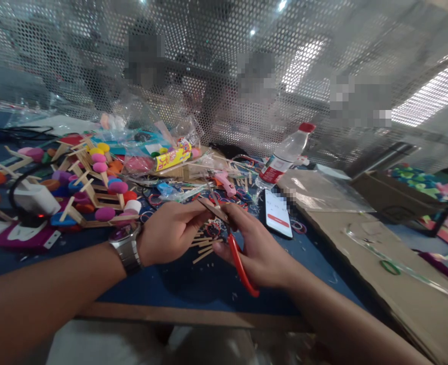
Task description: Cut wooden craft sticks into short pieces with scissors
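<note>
My left hand (170,230), with a metal watch (127,248) on its wrist, pinches a thin wooden stick (213,209) at centre. My right hand (260,246) is closed round red-handled cutters (241,263), whose jaws meet the stick. Cut wooden stick pieces (203,247) lie on the blue table surface (193,284) just below both hands.
Wooden stick models with coloured foam discs (94,187) crowd the left. A phone (277,213), a water bottle (284,154), plastic bags (163,147) and cardboard (364,243) lie ahead and right. A white charger (35,198) sits left. People sit behind a perforated screen (224,66).
</note>
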Demonstrator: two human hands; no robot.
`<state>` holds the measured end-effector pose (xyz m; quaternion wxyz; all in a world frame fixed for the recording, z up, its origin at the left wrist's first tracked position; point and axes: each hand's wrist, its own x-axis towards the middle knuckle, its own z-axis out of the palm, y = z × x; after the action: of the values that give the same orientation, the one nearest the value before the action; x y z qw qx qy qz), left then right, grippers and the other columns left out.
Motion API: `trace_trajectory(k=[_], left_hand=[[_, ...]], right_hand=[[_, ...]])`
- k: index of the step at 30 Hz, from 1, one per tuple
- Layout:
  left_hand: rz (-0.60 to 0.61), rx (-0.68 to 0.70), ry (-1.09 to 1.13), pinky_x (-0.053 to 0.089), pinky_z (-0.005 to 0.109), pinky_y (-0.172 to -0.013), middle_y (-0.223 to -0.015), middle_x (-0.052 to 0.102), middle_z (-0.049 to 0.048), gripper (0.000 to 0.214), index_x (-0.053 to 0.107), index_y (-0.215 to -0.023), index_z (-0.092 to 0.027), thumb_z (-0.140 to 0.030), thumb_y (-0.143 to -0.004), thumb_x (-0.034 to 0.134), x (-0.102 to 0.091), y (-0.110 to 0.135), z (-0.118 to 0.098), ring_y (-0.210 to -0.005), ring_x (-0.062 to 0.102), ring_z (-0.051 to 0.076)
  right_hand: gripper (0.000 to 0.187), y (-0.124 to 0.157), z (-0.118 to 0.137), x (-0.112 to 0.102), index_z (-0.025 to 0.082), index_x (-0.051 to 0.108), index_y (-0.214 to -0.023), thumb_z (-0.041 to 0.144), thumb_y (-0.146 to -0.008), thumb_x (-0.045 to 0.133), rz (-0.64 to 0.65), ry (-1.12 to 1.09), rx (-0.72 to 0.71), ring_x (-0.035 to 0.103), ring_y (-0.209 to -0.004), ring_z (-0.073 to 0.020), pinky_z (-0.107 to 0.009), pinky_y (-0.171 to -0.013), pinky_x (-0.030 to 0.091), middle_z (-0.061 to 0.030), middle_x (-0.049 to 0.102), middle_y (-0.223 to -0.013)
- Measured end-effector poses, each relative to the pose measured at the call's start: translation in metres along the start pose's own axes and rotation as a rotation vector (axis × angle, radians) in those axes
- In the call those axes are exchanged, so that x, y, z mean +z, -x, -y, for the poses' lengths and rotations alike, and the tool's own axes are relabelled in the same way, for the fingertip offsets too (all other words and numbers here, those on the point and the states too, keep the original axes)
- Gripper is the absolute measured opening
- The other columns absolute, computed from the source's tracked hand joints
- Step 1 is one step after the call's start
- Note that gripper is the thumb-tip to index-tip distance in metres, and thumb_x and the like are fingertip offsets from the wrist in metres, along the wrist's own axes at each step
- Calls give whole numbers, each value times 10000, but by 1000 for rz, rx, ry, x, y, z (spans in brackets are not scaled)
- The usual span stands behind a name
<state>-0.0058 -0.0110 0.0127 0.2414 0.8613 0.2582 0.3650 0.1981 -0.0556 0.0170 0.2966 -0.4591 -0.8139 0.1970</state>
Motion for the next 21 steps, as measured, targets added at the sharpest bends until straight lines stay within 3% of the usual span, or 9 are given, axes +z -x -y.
trace_trajectory(k=[3,7,11,16,21], left_hand=[[33,-6,-4,487,256,-808,-1003,736,18,260,671,-1092,-219,-186,-985,436,1,1,0,-893,684,161],[96,4,4,463,236,-768,-983,725,13,249,656,-1080,-210,-188,-988,426,0,1,0,-878,673,152],[175,-12,-28,425,229,-676,-896,709,8,203,646,-1023,-198,-172,-965,453,0,2,-1,-789,659,149],[162,-4,-4,443,242,-755,-969,711,28,223,636,-1067,-191,-178,-973,434,2,1,1,-907,660,177],[159,6,17,459,240,-770,-970,713,20,246,651,-1053,-201,-146,-959,430,2,1,1,-873,659,159]], right_hand=[[505,0,0,2,172,476,-1260,490,-880,581,57,-3,3,581,-1074,-302,-471,-923,490,-150,588,-1200],[484,2,0,6,164,471,-1223,514,-897,544,33,65,-29,570,-1082,-307,-467,-931,491,-152,588,-1160],[368,2,4,6,169,493,-1115,440,-884,584,-2,132,-6,581,-1017,-302,-457,-888,503,-144,605,-1085],[216,1,8,3,203,481,-1040,314,-877,568,17,92,15,597,-957,-268,-409,-835,503,-112,616,-1046],[168,0,8,2,200,480,-998,227,-840,529,36,95,13,598,-903,-260,-399,-787,493,-105,622,-994]])
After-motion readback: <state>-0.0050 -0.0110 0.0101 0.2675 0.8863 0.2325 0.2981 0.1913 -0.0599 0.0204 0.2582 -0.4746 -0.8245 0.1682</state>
